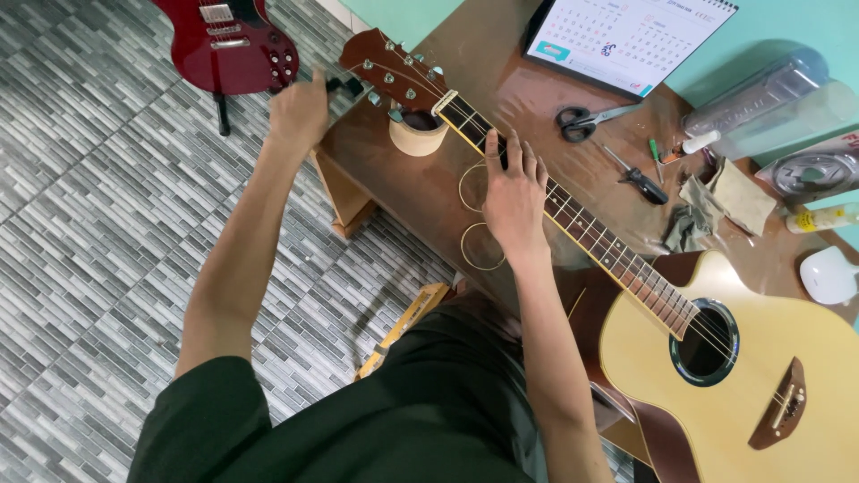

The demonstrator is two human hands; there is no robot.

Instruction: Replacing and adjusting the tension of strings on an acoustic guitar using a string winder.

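Note:
An acoustic guitar (743, 376) with a pale top lies across a brown wooden table (501, 80), its neck running up-left to a reddish headstock (389, 67). My left hand (300, 112) is closed on a small black tool (344, 87) at the tuning pegs on the headstock's near side. My right hand (514, 192) rests on the fretboard near the nut, fingers pressing down on the strings. A roll of tape (416, 134) props up the neck under the headstock. Loose coiled strings (479, 241) lie on the table by my right wrist.
Scissors (582, 121), a screwdriver (640, 179), rags (716, 206), a calendar (631, 36), a clear plastic box (761, 94) and small bottles sit on the table's far side. A red electric guitar (228, 45) stands on the grey tiled floor at upper left.

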